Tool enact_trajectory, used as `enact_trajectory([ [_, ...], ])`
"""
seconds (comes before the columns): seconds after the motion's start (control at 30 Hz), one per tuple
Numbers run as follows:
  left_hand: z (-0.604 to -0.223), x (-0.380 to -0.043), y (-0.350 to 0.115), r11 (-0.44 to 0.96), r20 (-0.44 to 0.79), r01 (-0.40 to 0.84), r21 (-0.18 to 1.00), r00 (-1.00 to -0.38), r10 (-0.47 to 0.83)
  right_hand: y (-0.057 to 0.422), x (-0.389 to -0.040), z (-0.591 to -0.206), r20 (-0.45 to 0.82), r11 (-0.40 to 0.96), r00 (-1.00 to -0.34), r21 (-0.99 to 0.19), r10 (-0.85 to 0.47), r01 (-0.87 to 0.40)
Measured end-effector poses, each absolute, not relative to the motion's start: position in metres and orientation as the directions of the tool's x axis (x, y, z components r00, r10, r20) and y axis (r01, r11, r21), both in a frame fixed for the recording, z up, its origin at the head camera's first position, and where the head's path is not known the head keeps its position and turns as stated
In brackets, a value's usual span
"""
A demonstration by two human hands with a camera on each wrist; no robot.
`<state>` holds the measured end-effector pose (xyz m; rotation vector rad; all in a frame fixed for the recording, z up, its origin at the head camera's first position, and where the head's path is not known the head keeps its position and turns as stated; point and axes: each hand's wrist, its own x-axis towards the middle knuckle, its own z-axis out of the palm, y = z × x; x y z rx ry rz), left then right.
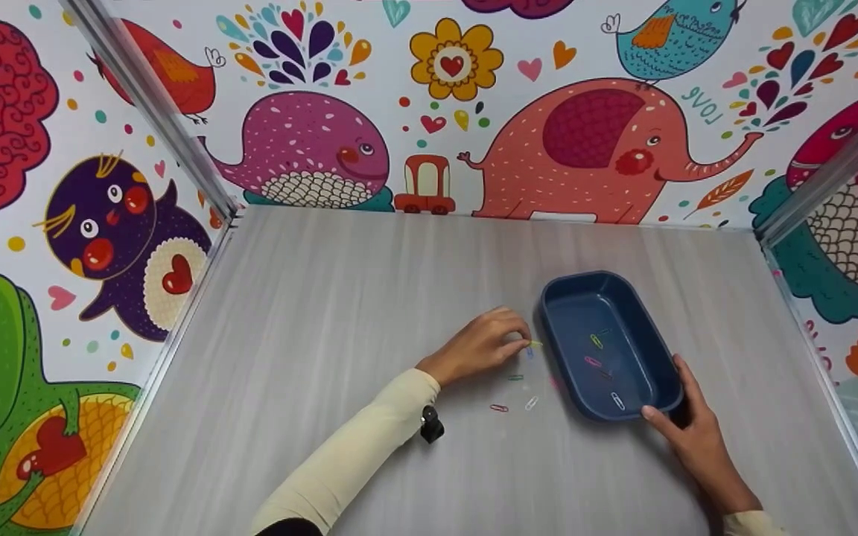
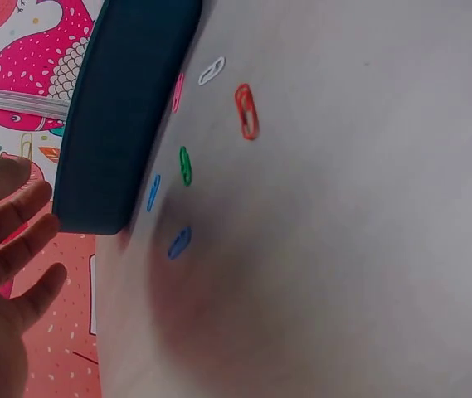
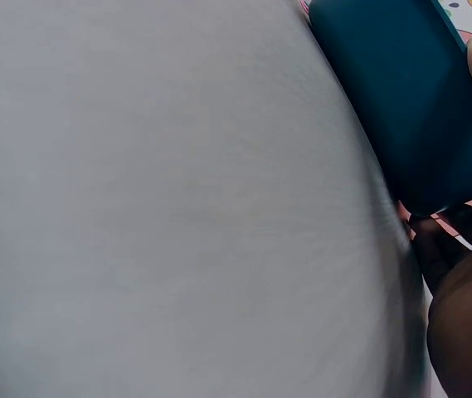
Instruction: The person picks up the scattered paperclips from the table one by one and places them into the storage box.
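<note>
My left hand (image 1: 482, 344) pinches a yellow paper clip (image 1: 535, 343) between thumb and forefinger, just left of the blue plastic tray (image 1: 561, 356). In the left wrist view this yellow clip (image 2: 26, 147) stands up from the fingertips, above the table. My right hand (image 1: 697, 428) grips the tray's near right corner, thumb on the rim and fingers along the outer wall. Inside the tray lie several paper clips, among them a white clip (image 1: 617, 401) and a pink clip (image 1: 593, 362). On the table, a red clip (image 2: 247, 112) and a green clip (image 2: 186, 166) lie beside the tray.
Also on the table are a white clip (image 2: 211, 71), a pink clip (image 2: 177, 93) against the tray's side and two blue clips, one being the nearer blue clip (image 2: 180, 243). Printed cartoon walls (image 1: 444, 134) enclose the grey table (image 1: 325, 298).
</note>
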<state>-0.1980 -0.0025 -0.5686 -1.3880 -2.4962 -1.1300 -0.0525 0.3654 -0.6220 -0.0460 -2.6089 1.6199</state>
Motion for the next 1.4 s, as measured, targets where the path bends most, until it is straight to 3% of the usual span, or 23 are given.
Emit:
enact_trajectory([
  [0.63,-0.548,-0.212,0.026,0.352,0.283,0.737,0.578,-0.585,0.760,0.365,-0.051,-0.624,0.005,0.462,-0.997,-0.886,0.080,0.033],
  [0.97,-0.539,-0.216,0.046,0.332,0.290,0.777,0.535,-0.538,0.792,0.365,-0.052,-0.624,0.085,0.456,-0.995,-0.889,0.057,-0.050],
  [1.4,-0.539,-0.229,0.073,0.350,0.183,0.784,0.513,-0.498,0.847,0.365,-0.054,-0.622,0.033,0.480,-0.997,-0.877,0.075,0.007],
])
